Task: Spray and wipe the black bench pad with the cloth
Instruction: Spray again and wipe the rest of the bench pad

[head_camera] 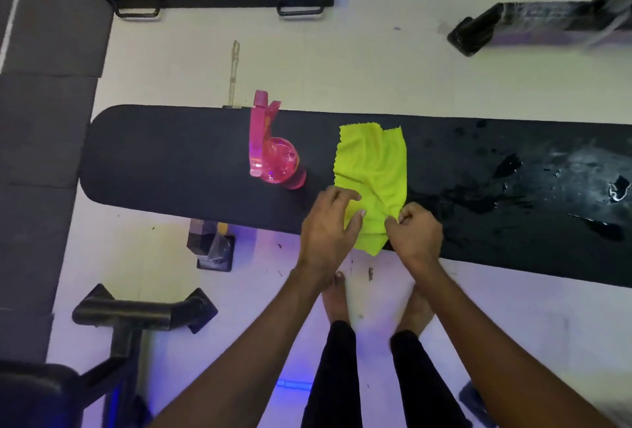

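Yellow-green cloth [372, 181] lies spread and rumpled across the black bench pad [171, 154], its near edge hanging just over the pad's front side, and you have both hands on that edge. The pink spray bottle [273, 154] stands on the pad just left of the cloth, close to your left hand [328, 225]. That is the likeliest trouble: if you sweep the cloth leftward or swing that forearm wide, you could knock the bottle over or push it off the far edge. The right stretch of the pad is wet and blotchy while the left stretch looks dry, so wiping only where the cloth now sits would leave the droplets to the right untouched. A loose, bunched cloth may also skid over the wet patches rather than lift them.

Your left hand is mostly open, fingers spread and curved down, thumb resting on the cloth's lower left part; it presses rather than grips. Your right hand [415, 232] is closed into a loose fist, pinching the cloth's lower right corner at the pad's front edge. Both forearms reach forward and slightly inward, wrists low over the pad's near side.
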`<move>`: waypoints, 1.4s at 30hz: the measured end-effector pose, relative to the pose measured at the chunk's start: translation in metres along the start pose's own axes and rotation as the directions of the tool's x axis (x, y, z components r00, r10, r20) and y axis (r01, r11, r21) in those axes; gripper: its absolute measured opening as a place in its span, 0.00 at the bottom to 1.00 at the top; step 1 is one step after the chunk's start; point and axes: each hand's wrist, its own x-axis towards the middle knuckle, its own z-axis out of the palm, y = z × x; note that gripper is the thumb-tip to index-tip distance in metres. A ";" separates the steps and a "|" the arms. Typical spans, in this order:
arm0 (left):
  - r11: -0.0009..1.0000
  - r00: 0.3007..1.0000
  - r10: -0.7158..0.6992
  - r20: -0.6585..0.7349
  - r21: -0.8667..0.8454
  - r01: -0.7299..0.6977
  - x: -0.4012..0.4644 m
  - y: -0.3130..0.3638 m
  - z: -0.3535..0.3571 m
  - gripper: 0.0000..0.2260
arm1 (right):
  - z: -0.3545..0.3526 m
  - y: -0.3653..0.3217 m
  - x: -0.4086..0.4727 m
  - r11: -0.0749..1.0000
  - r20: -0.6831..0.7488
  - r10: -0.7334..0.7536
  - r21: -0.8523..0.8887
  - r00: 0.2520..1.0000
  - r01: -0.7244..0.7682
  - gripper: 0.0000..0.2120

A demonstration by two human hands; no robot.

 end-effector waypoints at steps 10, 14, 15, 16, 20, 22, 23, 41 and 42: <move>0.781 0.842 0.207 0.499 0.435 -0.449 0.098 0.075 0.061 0.21 | -0.085 0.059 0.013 0.927 0.121 -0.013 0.373 0.993 -0.033 0.13; 0.711 0.798 0.236 0.555 0.461 -0.531 0.109 0.101 0.080 0.15 | -0.132 0.082 0.017 0.941 0.058 -0.063 0.335 0.996 0.040 0.12; 0.734 0.798 0.233 0.556 0.438 -0.520 0.114 0.108 0.082 0.12 | -0.146 0.089 0.018 0.946 0.035 -0.071 0.319 0.997 0.056 0.12; 0.759 0.798 0.234 0.555 0.408 -0.507 0.119 0.117 0.084 0.10 | -0.160 0.096 0.018 0.951 0.003 -0.077 0.301 0.997 0.073 0.12; 0.863 0.785 0.265 0.560 0.226 -0.452 0.138 0.171 0.102 0.06 | -0.223 0.126 0.021 0.962 -0.149 -0.082 0.247 0.985 0.118 0.10; 0.896 0.789 0.276 0.548 0.149 -0.417 0.147 0.210 0.119 0.07 | -0.256 0.140 0.021 0.968 -0.246 -0.095 0.205 0.964 0.148 0.05; 0.908 0.791 0.286 0.541 0.110 -0.403 0.152 0.230 0.129 0.08 | -0.273 0.148 0.021 0.969 -0.318 -0.105 0.181 0.942 0.169 0.03; 0.748 0.848 0.240 0.473 0.466 -0.472 0.158 0.227 0.252 0.28 | -0.245 0.235 0.091 0.964 -0.450 -0.239 -0.213 0.861 0.156 0.13; 0.722 0.839 0.229 0.493 0.492 -0.486 0.159 0.218 0.256 0.30 | -0.246 0.233 0.106 0.948 -0.443 -0.287 -0.260 0.849 0.184 0.14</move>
